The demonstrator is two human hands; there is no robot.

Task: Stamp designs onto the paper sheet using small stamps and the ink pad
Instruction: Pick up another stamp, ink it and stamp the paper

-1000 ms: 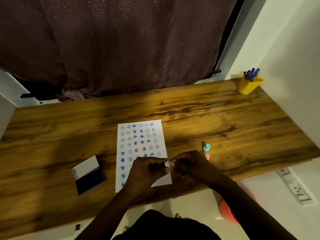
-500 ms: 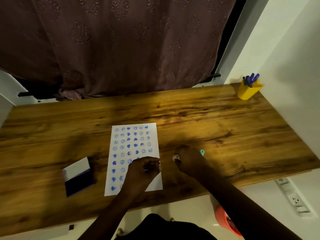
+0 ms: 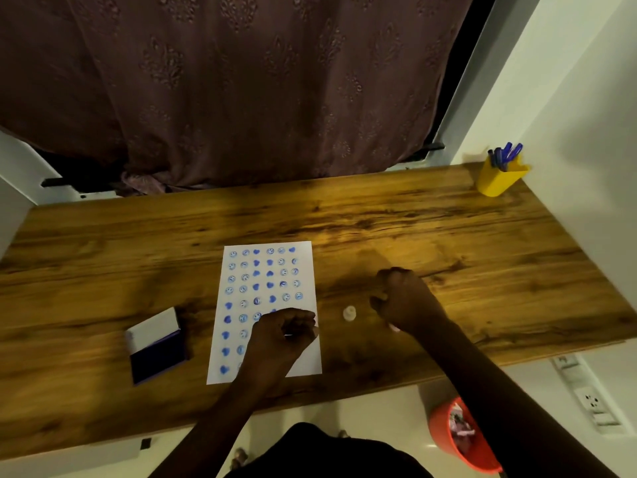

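Resting curled on paper sheet (image 3: 265,305), left hand (image 3: 281,334) pins it to desk (image 3: 448,236); contents unclear. Right hand (image 3: 403,300) fisted beside small white stamp (image 3: 349,312), grip unclear. Stamp likely light, rigid; pinch sides. Ink pad (image 3: 157,353) lies open, left.

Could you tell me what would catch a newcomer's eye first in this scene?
Most likely the white paper sheet at the middle of the wooden desk, covered in rows of blue smiley and heart stamps, with the left hand resting on its lower part. Next, the open ink pad to the sheet's left, and the bright yellow pen holder in the far right corner.
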